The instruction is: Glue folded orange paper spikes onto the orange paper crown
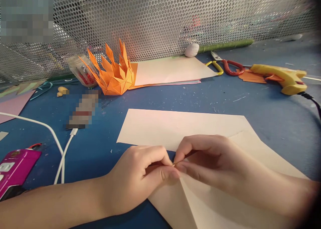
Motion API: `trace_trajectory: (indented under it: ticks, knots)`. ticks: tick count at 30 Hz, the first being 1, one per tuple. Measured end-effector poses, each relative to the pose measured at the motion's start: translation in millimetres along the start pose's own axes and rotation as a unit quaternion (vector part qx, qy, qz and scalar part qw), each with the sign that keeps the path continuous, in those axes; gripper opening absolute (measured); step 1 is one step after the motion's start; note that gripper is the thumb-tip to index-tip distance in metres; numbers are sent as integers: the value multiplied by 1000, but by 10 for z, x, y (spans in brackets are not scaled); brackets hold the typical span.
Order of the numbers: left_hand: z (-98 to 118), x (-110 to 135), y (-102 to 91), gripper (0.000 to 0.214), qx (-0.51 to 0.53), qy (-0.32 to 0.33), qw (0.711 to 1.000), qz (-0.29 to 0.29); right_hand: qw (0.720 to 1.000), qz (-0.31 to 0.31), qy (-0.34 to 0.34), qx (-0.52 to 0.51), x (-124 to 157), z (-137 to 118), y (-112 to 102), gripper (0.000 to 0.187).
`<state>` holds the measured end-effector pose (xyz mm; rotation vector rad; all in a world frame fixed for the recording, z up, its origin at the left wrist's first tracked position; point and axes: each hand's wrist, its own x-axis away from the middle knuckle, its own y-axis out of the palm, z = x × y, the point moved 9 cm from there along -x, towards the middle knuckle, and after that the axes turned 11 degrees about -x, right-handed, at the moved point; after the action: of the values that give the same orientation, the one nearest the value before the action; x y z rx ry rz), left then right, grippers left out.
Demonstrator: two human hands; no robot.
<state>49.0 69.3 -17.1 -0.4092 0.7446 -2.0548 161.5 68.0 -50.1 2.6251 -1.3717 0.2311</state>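
Note:
Low in the middle of the head view, my left hand (pixel 140 177) and my right hand (pixel 218 158) meet with their fingertips almost touching. Thumb and forefinger of each hand are pinched together on the corner of a cream-white sheet of paper (pixel 173 205). Only a tiny bit of that tip shows between the fingers. A crease or edge runs from there down toward the bottom of the view. More pale paper (pixel 185 123) lies flat beyond my hands; I cannot tell whether it is a separate sheet. My right hand and forearm cover part of the paper.
Behind stand an orange folded-paper piece (pixel 117 77) and a clear jar (pixel 81 70). Stacked paper (pixel 170 70), scissors (pixel 233 68) and a yellow glue gun (pixel 278 73) lie at the back. At left are a white cable (pixel 54 135) and a magenta pack (pixel 18 168).

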Motion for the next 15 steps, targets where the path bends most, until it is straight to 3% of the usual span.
trace_trajectory:
  ticks: [15]
  knots:
    - [6, -6, -17, 27, -11, 10, 1000, 11, 1000, 11, 3, -18, -15, 69, -15, 32]
